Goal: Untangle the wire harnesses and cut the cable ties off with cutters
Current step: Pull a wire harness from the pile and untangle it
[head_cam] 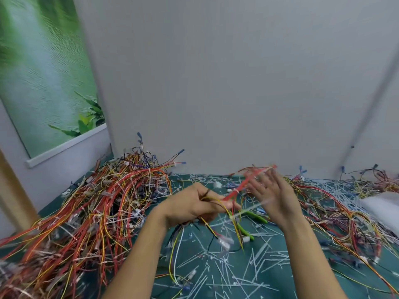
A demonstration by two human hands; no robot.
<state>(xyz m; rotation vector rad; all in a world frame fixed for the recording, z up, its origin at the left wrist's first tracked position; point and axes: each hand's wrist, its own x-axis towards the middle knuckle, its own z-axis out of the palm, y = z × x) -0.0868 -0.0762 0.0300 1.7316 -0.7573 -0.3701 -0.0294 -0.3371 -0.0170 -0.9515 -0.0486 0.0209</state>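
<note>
Diagonally, the red harness [239,188] rises rightward from the gripping left hand [190,206]; right hand [272,195] spread open.

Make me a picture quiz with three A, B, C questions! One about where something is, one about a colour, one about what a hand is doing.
1. Where are the cutters? A in a hand; B on the mat; C on the wall.
2. What colour are the loose cut ties? A black; B red; C white.
3. What is the left hand doing? A gripping wires; B lying flat; C waving empty.

Answers: 1 B, they lie on the mat below the hands; 2 C, white strips litter the mat; 3 A, its fingers curl round red and yellow wires.
</note>
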